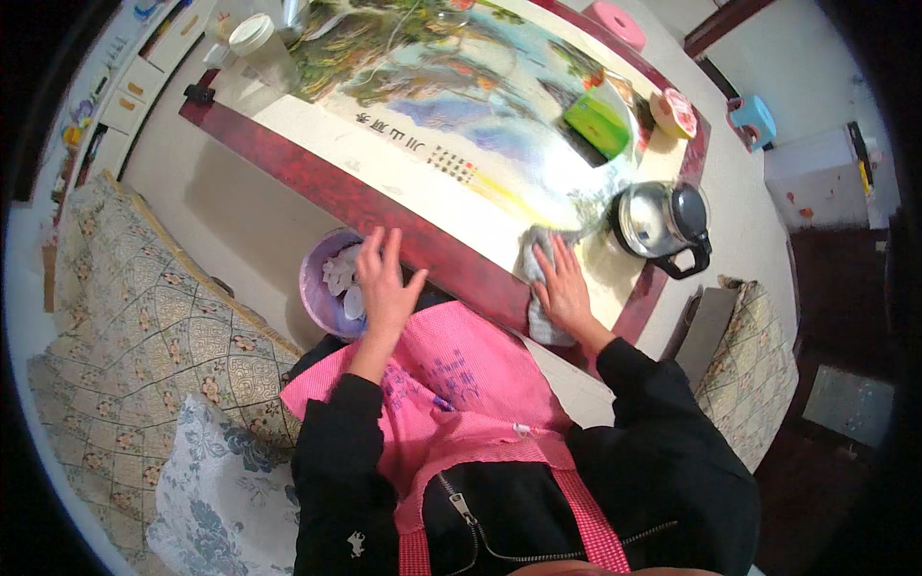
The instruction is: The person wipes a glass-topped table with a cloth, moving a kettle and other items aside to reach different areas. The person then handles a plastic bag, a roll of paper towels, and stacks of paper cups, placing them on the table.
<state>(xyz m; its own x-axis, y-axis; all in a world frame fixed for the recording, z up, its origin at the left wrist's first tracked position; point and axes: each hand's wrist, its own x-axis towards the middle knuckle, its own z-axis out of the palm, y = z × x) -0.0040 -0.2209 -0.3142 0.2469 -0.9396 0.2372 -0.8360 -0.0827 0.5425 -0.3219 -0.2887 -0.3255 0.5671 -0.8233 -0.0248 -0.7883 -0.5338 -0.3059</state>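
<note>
My right hand lies flat with spread fingers on a grey cloth near the right front edge of the table. The cloth lies over the red border and part of the printed tabletop. My left hand holds nothing; its fingers are apart above the table's front edge, beside a purple bin with crumpled white waste in it. Right of the cloth stands a glass teapot with a black lid and handle.
A green pack, a cut pomelo and a lidded plastic jar are on the table. Behind it stands a pink stool. A patterned sofa cover is at the left, another covered seat at the right.
</note>
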